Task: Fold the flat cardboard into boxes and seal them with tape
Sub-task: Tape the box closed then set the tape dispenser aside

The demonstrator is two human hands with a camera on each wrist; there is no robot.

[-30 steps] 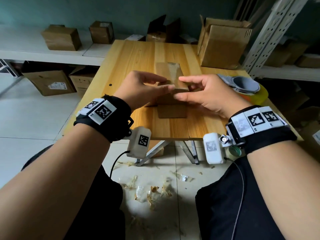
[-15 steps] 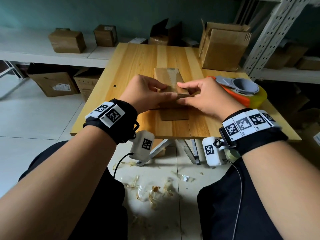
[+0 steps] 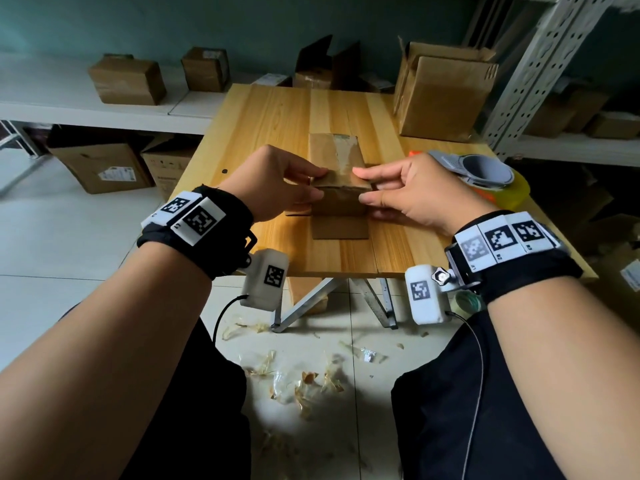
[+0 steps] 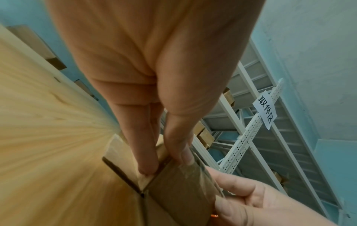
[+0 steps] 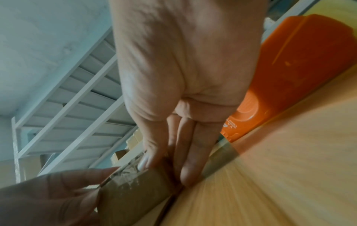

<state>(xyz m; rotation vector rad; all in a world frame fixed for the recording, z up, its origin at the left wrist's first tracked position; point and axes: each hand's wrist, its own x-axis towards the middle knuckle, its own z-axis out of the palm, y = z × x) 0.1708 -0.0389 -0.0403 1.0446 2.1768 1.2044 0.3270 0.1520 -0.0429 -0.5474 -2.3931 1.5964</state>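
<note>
Pinched from both sides at mid-table: small cardboard box, half raised, left hand and right hand each curled on an edge. Risk: uneven squeeze, walls buckling or springing flat.

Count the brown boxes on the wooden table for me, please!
2. A small box sits between the left hand and right hand; a big open box stands at the table's far right corner.

A large open carton stands at the wooden table's upper right corner. Torn scraps litter the floor at lower centre.
</note>
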